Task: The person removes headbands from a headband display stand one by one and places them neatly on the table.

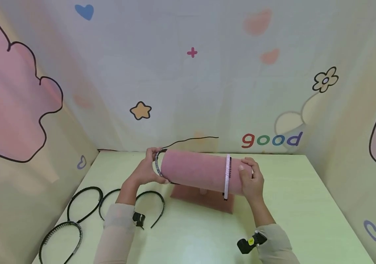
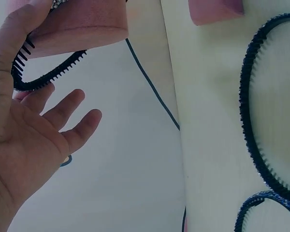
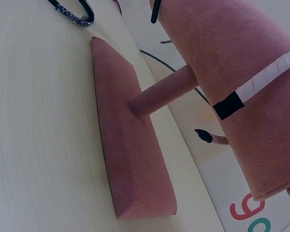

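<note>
Pale green table (image 1: 188, 238), pink stand base (image 1: 204, 202), black toothed headbands (image 2: 245, 101).

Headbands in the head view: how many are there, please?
6: white one on the roll, dark one in the left hand, four on the table, one partly behind that arm; more may be hidden.

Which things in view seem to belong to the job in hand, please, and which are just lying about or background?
Job in hand:
pink stand, its roll held at one end by the right hand
speckled headband, held by the left hand at the roll's other end
white headband, over the roll

Apparently aside:
loose headbands on the table, touched by neither hand
printed backdrop
</note>
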A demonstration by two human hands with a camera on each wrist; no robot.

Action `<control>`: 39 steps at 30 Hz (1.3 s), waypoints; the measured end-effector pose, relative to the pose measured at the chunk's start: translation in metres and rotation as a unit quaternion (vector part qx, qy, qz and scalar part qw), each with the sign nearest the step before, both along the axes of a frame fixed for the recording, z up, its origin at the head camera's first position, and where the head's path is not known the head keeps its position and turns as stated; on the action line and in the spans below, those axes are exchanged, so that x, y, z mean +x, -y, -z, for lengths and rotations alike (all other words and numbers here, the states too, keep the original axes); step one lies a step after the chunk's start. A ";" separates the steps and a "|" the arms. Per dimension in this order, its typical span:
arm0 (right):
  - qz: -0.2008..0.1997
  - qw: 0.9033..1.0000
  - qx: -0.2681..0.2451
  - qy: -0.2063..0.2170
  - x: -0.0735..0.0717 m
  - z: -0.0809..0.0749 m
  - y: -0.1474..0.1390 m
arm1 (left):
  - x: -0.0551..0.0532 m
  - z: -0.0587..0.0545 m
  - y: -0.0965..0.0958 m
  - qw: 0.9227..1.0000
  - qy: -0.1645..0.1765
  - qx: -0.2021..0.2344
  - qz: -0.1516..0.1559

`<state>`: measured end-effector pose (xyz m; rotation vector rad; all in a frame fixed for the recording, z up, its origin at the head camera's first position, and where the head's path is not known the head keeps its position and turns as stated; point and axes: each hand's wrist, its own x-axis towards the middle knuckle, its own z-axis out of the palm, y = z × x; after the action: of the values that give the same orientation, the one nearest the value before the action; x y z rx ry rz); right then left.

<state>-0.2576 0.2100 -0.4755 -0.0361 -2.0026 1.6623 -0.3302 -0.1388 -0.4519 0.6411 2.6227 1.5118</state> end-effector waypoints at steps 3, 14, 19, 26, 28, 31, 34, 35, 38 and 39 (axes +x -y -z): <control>0.000 1.000 -0.004 0.002 0.009 -0.012 0.005 | 0.003 0.004 0.001 1.000 -0.001 0.002 -0.013; 0.002 0.999 0.001 -0.044 0.014 -0.017 0.008 | 0.020 0.015 0.006 0.998 -0.031 0.033 -0.042; 0.004 0.999 0.001 -0.033 0.015 -0.019 0.008 | 0.026 0.022 0.008 0.996 -0.054 0.034 -0.065; -0.001 0.999 -0.011 -0.036 0.016 -0.021 0.011 | 0.034 0.026 0.009 0.989 -0.110 0.056 -0.084; -0.001 0.999 -0.011 -0.034 0.016 -0.022 0.011 | 0.037 0.027 0.009 0.986 -0.123 0.066 -0.088; -0.001 0.999 -0.011 -0.033 0.016 -0.021 0.011 | 0.041 0.031 0.010 0.981 -0.140 0.087 -0.099; -0.002 0.999 -0.008 -0.034 0.016 -0.020 0.011 | 0.045 0.035 0.009 0.976 -0.155 0.104 -0.115; -0.003 0.999 -0.010 -0.036 0.015 -0.020 0.011 | 0.046 0.036 0.009 0.974 -0.161 0.107 -0.120; -0.003 0.999 -0.010 -0.037 0.014 -0.019 0.011 | 0.055 0.031 0.005 0.969 -0.167 0.128 -0.129; -0.004 0.999 -0.011 -0.038 0.014 -0.019 0.010 | 0.059 0.029 0.003 0.967 -0.169 0.136 -0.132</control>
<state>-0.2435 0.1997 -0.4567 0.0266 -1.9303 1.6649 -0.2716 -0.1415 -0.4805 0.6379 2.8673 2.0294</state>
